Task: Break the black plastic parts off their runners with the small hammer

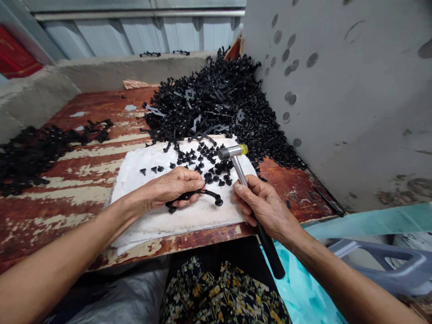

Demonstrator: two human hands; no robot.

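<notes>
Over the near half of the white cloth, I have my left hand pinched around a slim black part — its fingers hide the middle, while a round-footed end sticks out at three o'clock and another shows below the palm. At four o'clock from that, my right hand is closed on the hammer, gripping where the metal shaft meets the black handle. The hammer's head tilts up toward eleven, one face dark and the other yellow, and it blocks some of my view of the cloth behind; the butt hangs past the front edge of the wooden table.

Small black studs lie scattered at twelve to one on the cloth, just beyond the fingers. Behind them a big heap of black parts crowds the far edge of the cloth, filling twelve to two and running up against the grey panel, which walls off two to three o'clock. At nine to ten sits a smaller dark pile, well apart from the cloth.

Farther out at twelve, a concrete ledge bounds the tabletop, with two loose black pieces on it. Down at four to five, teal sheeting and a grey plastic frame take up the space beside the table — close by my right forearm.
</notes>
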